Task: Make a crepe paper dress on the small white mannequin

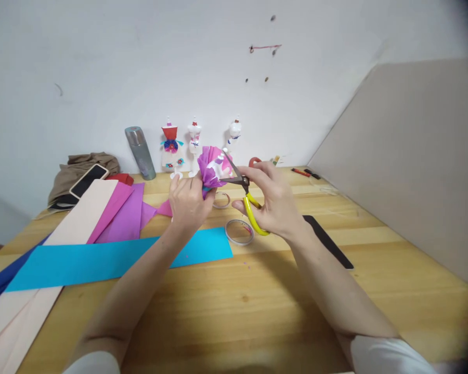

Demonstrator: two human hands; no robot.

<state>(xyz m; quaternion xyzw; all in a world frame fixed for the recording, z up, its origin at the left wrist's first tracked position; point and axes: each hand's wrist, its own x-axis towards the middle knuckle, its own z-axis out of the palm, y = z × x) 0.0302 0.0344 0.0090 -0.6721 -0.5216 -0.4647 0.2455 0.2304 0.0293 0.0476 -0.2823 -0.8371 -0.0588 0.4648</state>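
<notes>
A plain white wall [140, 57] rises behind a wooden tabletop [218, 311] of pale yellow-brown planks, with grain and a small dark knot [245, 298]. Several dark spots [273, 17] mark the wall, a thin reddish strand [265, 47] stretching between two; farther left is a curved scuff [59, 89]. A greyish side panel [421, 145] borders the right. Light is even, casting soft shadows [292, 283] on the wood.

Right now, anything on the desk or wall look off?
Two minor things. Tiny pinkish flecks lie loose on the wooden tabletop in front of the nearer tape roll, like stray offcuts. Dark spots and a reddish line mar the otherwise plain white wall.
</notes>
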